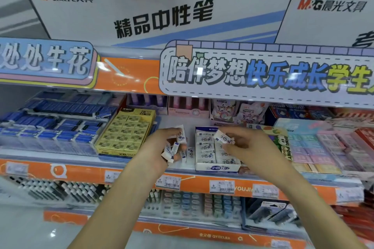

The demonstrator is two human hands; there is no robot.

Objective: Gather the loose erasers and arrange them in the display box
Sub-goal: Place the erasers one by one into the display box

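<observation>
A white display box point(216, 168) with blue lettering stands on the shelf, partly filled with rows of white erasers point(207, 147). My left hand point(159, 147) is just left of the box and grips several loose white erasers point(181, 136), some sticking up and some pointing down. My right hand point(245, 143) hovers over the box's right half and pinches a single eraser point(223, 137) above the packed rows. One more loose eraser point(190, 154) stands on the shelf between my left hand and the box.
A yellow box of 2B erasers point(126, 133) sits to the left, with blue erasers point(54, 125) beyond it. Pastel packs point(315, 145) crowd the right. An orange shelf edge point(85, 174) with price tags runs below; a sign overhangs above.
</observation>
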